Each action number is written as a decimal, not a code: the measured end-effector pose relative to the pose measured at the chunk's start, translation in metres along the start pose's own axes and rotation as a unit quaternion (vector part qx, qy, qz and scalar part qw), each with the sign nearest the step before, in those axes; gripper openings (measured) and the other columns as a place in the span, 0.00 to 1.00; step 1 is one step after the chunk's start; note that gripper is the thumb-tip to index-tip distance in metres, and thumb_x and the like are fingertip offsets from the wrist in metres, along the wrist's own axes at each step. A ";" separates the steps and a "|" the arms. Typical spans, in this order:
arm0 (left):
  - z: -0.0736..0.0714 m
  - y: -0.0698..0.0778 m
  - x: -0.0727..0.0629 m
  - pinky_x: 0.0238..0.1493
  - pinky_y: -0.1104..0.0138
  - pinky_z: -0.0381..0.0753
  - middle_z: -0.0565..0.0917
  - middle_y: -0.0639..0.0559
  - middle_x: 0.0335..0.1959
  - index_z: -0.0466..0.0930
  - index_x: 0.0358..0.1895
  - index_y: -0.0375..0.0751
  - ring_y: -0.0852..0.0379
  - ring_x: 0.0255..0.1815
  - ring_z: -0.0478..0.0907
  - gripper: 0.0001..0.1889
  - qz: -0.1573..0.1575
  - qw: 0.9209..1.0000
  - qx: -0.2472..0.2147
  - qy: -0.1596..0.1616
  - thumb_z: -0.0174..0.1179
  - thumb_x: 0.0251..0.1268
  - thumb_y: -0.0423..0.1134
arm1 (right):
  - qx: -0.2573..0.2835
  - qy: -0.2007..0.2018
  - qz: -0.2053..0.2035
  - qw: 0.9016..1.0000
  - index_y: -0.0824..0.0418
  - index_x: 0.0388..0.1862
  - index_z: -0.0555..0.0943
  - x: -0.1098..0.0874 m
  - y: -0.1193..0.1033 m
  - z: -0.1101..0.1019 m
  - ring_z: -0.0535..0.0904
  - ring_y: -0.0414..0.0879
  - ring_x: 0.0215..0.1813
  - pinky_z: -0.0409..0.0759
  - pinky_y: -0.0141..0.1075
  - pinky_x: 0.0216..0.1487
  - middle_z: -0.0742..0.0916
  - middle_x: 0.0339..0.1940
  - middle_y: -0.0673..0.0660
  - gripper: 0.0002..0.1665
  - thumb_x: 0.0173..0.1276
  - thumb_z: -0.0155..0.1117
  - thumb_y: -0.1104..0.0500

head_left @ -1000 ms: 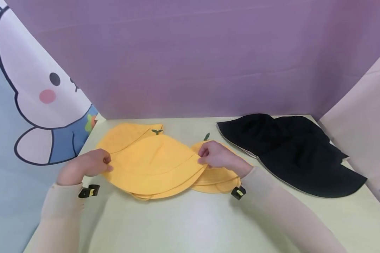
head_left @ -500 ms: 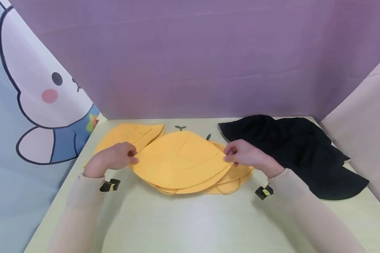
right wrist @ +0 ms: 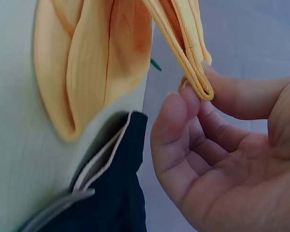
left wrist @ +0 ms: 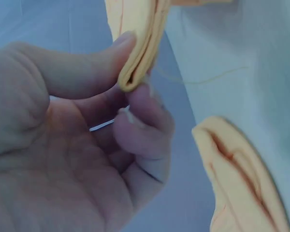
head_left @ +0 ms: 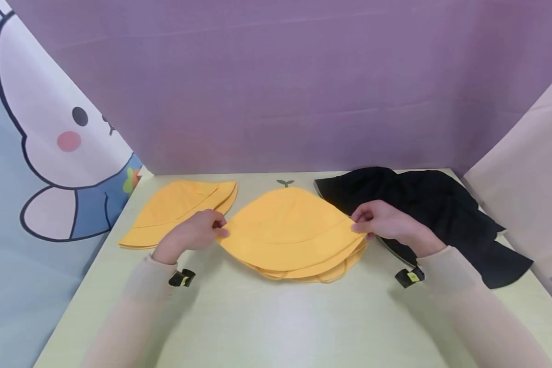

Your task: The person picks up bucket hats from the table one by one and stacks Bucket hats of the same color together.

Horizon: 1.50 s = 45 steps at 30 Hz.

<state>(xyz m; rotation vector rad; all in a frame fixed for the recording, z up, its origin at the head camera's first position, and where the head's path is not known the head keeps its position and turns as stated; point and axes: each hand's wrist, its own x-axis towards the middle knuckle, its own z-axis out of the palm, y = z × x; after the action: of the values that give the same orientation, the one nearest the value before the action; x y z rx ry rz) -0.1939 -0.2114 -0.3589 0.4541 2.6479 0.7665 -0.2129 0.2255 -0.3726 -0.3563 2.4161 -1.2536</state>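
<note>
A yellow bucket hat [head_left: 290, 225] with a small green sprout [head_left: 285, 183] on its crown hangs flattened between my two hands. My left hand [head_left: 192, 232] pinches one end of its brim between thumb and fingers; the left wrist view shows the folded brim edge [left wrist: 142, 53] in that grip. At the opposite end my right hand [head_left: 391, 224] pinches the brim [right wrist: 195, 72] the same way. Beneath it lies another yellow hat [head_left: 338, 273], mostly hidden in the head view and better seen in the right wrist view as a folded yellow hat [right wrist: 94, 63].
A further yellow hat [head_left: 172, 207] lies folded at the left, behind my left hand. Black hats [head_left: 441, 220], overlapping, lie on the right side of the pale table [head_left: 276, 327], partly behind my right hand. A purple backdrop [head_left: 276, 92] rises at the table's far edge.
Both hands have carried the yellow hat rightward, from over the left yellow hat to over the other one. The left yellow hat is now uncovered; the other is mostly covered.
</note>
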 end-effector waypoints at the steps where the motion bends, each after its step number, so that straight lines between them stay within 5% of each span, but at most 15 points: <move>1: 0.003 0.001 0.002 0.32 0.63 0.68 0.73 0.51 0.26 0.77 0.36 0.38 0.55 0.27 0.69 0.07 0.006 1.000 -0.001 0.005 0.59 0.75 0.36 | 0.000 0.000 0.002 1.000 0.73 0.44 0.79 -0.001 0.001 -0.002 0.79 0.49 0.31 0.83 0.40 0.34 0.82 0.31 0.57 0.12 0.67 0.69 0.67; 13: 0.025 0.007 0.017 0.34 0.62 0.72 0.78 0.50 0.31 0.81 0.39 0.37 0.54 0.30 0.71 0.06 0.018 0.999 -0.032 0.017 0.60 0.75 0.36 | 0.000 -0.011 0.023 1.000 0.72 0.44 0.79 -0.013 0.018 -0.018 0.80 0.49 0.31 0.83 0.38 0.34 0.82 0.31 0.56 0.11 0.68 0.68 0.66; 27: 0.053 -0.001 0.029 0.32 0.63 0.73 0.78 0.50 0.30 0.78 0.35 0.37 0.54 0.30 0.73 0.06 -0.009 1.000 -0.017 0.007 0.60 0.73 0.35 | -0.061 0.010 0.039 0.997 0.70 0.39 0.79 -0.003 0.037 0.001 0.76 0.49 0.29 0.79 0.40 0.30 0.80 0.31 0.56 0.07 0.67 0.68 0.68; 35: 0.062 -0.002 0.036 0.34 0.62 0.75 0.79 0.50 0.32 0.78 0.36 0.38 0.53 0.32 0.74 0.06 -0.040 0.999 0.008 0.008 0.61 0.73 0.36 | -0.172 0.040 0.071 0.982 0.66 0.34 0.79 0.007 0.039 0.016 0.74 0.49 0.29 0.74 0.38 0.31 0.78 0.29 0.57 0.06 0.64 0.69 0.67; 45: 0.064 0.003 0.039 0.33 0.63 0.72 0.77 0.50 0.30 0.74 0.35 0.39 0.52 0.30 0.72 0.07 -0.038 0.999 0.035 0.009 0.62 0.72 0.35 | -0.304 0.054 0.089 0.947 0.63 0.37 0.78 0.002 0.009 0.030 0.74 0.51 0.31 0.73 0.41 0.32 0.79 0.31 0.57 0.03 0.66 0.62 0.64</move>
<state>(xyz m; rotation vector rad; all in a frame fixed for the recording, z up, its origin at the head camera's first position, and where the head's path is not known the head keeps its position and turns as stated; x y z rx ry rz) -0.2019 -0.1649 -0.4178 0.3643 2.6982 0.6606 -0.2018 0.2084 -0.3960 -0.2284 2.8159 -0.4349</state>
